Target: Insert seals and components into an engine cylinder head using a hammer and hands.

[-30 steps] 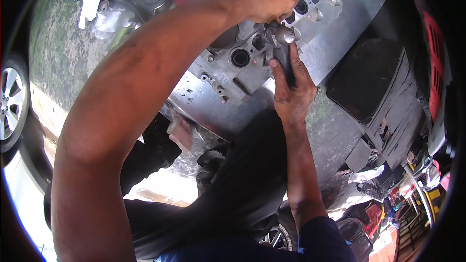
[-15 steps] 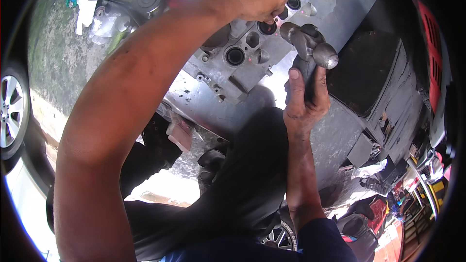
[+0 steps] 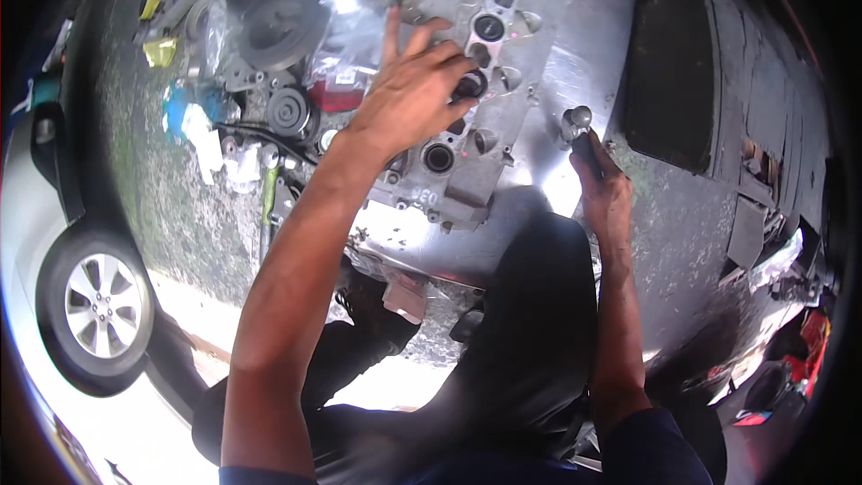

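A large grey cast-metal engine cover (image 3: 458, 181) lies on a shiny metal sheet (image 3: 561, 63). Down its length runs a row of round openings, several with black ring seals (image 3: 438, 157). My left hand (image 3: 413, 94) is spread over the cover's left side, its thumb and a finger on either side of one black ring (image 3: 470, 83); whether they press on it is unclear. To the right of the cover, my right hand (image 3: 608, 189) grips the dark handle of a ball-peen hammer (image 3: 576, 126), its metal head pointing away from me and apart from the cover.
Left of the cover lie clear plastic bags (image 3: 346, 36), a round pulley (image 3: 289, 112), a blue bundle (image 3: 184, 108) and a green-handled tool (image 3: 269, 193). A dark panel (image 3: 673, 81) stands at the right. My knee (image 3: 548, 260) is close to the sheet's near edge. A car wheel (image 3: 103, 305) shows at far left.
My left hand has opened out from a bent, pointing shape and now spans one ring. The hammer has dropped lower, away from the camera, toward the sheet. The whole view has shifted.
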Available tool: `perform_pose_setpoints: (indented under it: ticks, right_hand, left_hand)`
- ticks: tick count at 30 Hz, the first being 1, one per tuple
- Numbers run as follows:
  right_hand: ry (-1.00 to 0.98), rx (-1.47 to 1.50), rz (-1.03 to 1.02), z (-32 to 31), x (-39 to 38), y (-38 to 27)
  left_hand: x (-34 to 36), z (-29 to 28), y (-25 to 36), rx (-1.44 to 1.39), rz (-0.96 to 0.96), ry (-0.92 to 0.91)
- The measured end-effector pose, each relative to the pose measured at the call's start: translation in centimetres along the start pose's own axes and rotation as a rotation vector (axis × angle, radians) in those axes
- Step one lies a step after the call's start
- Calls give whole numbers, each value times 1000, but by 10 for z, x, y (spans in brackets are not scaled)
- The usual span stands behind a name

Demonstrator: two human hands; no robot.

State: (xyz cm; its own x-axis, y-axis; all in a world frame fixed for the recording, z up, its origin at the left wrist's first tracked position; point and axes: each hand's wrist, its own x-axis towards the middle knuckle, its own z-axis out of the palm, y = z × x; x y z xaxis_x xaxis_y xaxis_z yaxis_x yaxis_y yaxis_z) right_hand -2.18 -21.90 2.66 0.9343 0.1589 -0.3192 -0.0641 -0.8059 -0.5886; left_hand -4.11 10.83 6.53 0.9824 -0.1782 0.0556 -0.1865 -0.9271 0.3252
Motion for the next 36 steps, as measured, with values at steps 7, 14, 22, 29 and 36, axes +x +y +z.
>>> perform_pose_setpoints:
  ticks: [7,14,22,29,36]
  right_hand:
    - [57,23,-105,-3,-2,10]
    - [32,-2,-65,0,-2,11]
    - [33,-14,-75,-3,-3,9]
    - [44,-9,-114,7,2,11]
    - [41,0,-67,7,1,19]
  left_hand:
    - [-34,-41,27,-1585,-458,49]
    - [-52,-38,26,-1924,-468,168]
    - [-31,-47,34,-1257,-478,62]
    - [7,-28,19,120,131,-264]
    - [14,-17,17,253,204,-244]
